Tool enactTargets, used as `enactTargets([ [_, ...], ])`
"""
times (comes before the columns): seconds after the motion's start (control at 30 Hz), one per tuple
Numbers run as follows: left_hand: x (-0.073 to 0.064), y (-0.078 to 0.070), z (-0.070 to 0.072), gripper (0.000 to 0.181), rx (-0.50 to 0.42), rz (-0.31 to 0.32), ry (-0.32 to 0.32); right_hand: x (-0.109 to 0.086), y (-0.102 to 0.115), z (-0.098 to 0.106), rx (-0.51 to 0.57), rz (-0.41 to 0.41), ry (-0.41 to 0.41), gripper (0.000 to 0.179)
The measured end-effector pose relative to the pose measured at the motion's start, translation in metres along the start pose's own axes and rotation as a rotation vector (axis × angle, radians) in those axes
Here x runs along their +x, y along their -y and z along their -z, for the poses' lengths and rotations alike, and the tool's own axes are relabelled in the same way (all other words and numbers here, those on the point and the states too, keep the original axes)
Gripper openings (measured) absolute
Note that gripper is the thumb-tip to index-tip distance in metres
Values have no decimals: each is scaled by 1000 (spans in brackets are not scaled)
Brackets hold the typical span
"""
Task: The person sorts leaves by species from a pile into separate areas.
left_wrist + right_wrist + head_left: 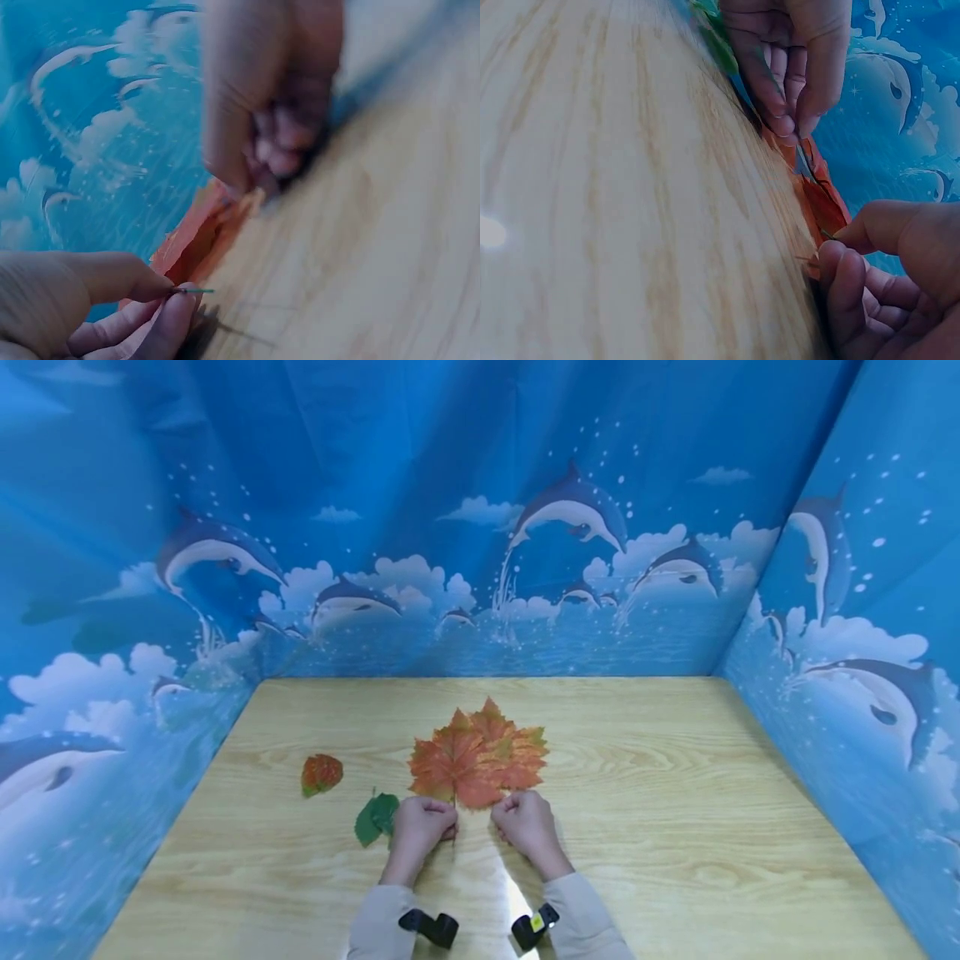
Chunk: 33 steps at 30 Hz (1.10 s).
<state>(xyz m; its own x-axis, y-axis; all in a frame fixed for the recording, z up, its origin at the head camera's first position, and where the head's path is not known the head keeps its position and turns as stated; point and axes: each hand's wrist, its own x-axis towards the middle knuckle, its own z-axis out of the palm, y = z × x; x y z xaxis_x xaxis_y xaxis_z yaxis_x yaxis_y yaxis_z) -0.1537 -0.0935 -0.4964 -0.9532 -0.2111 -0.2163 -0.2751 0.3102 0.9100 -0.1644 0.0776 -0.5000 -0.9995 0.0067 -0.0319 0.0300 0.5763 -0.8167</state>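
Orange-red maple leaves (457, 760) with toothed edges overlap in a fan at mid-table. My left hand (423, 827) pinches the thin stem of the left leaf between thumb and forefinger. In the left wrist view the greenish tip of that stem (201, 291) sticks out past the fingertips. My right hand (527, 827) is at the lower right edge of the fan, its thumb and forefinger pinching a short leaf stem (827, 235) in the right wrist view. Green leaves (375, 818) lie just left of my left hand.
A small red-and-green leaf (322, 774) rests farther left on the wood-grain table (675, 827). Blue curtains (420, 527) printed with dolphins rise at the back and both sides. Each sleeved forearm carries a black wrist camera (431, 927).
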Motion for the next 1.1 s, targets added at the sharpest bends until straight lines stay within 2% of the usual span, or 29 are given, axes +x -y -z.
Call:
enactTargets([
  [0.1, 1, 1, 1, 13, -232, 87, 67, 0, 0, 0, -1, 6, -6, 13],
  [0.17, 1, 1, 2, 17, -344, 114, 103, 0, 0, 0, 3, 5, -4, 13],
  [0.3, 0, -3, 5, 25, -512, 142, 136, 0, 0, 0, 16, -5, -1, 13],
  [0.43, 1, -11, 7, 30, -594, 134, 116, -1, 0, 0, 29, -2, -4, 12],
  [0.6, 3, -26, 10, 31, -611, 138, 74, -1, 1, 1, 29, 1, -3, 12],
  [0.73, 8, -33, 8, 31, -612, 115, 66, -1, 3, 0, 30, 0, -1, 11],
  [0.83, 14, -28, 3, 28, -559, 90, 83, 0, 3, 0, 14, -13, -12, 10],
  [0.93, 18, -16, -3, 23, -468, 86, 91, 0, 3, -1, -1, -21, -22, 10],
  [1.1, 23, -5, -11, 13, -307, 76, 70, 0, 4, -1, -23, -10, -34, 11],
])
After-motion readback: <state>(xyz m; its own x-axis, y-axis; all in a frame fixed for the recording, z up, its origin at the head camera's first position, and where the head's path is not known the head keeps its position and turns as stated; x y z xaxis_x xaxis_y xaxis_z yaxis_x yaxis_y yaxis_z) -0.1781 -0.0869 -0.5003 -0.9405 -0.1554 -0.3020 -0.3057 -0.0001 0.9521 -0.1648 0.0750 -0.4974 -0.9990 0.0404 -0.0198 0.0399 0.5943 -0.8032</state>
